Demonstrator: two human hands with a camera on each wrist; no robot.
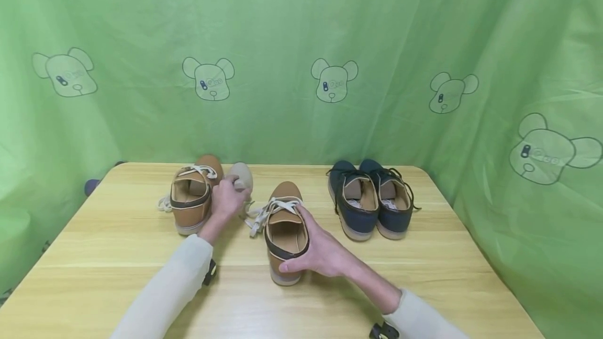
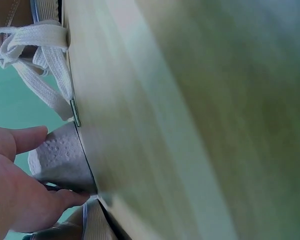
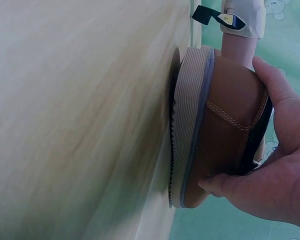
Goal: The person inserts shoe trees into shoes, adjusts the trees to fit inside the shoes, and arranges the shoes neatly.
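Observation:
My left hand (image 1: 227,198) pinches a grey, rough-surfaced moulded shoe insert (image 1: 241,174) at the table's far side. In the left wrist view, the thumb and a finger lie on opposite sides of this insert (image 2: 62,155). Just left of that hand stands a brown shoe (image 1: 188,217) with white laces. My right hand (image 1: 325,250) grips a second brown shoe (image 1: 285,191) at mid-table, thumb at its heel and fingers along its right side. The right wrist view shows this shoe (image 3: 225,100) from the side; whether its sole touches the table fully I cannot tell.
Loose white laces (image 1: 256,219) trail left from the middle shoe. Two dark blue shoes (image 1: 357,224) with dark laces stand side by side at the right. A wooden table (image 1: 226,302) bears everything, with a green bear-print curtain (image 1: 273,119) behind and at the sides.

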